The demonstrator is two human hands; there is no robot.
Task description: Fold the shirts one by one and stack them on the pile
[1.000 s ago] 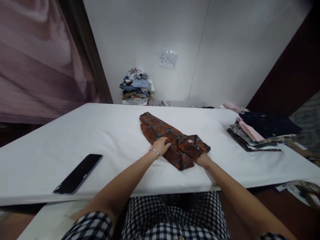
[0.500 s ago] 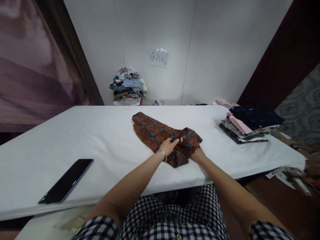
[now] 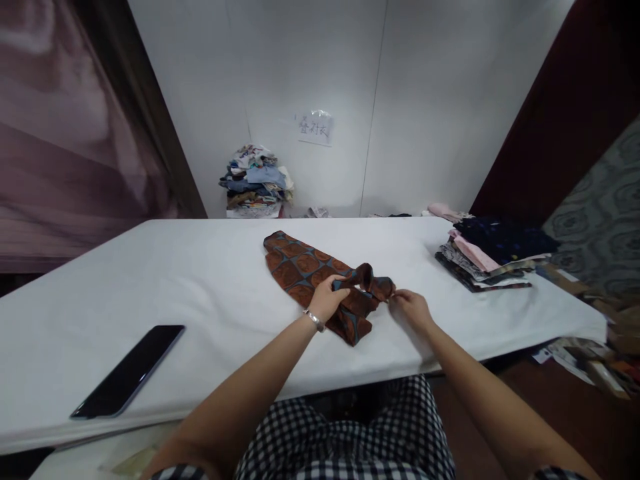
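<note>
A brown patterned cloth garment with teal lines (image 3: 305,267) is laid on the white-covered table (image 3: 200,280) at the centre of the frame, its near end bunched. That bunched end is gripped by the left hand (image 3: 327,298), fingers curled around a fold, a silver bracelet (image 3: 313,320) worn at the wrist. The garment's right edge is pinched by the fingertips of the right hand (image 3: 410,308). A black smartphone (image 3: 129,371) is seen at lower left, a stack of folded clothes (image 3: 493,252) at right.
</note>
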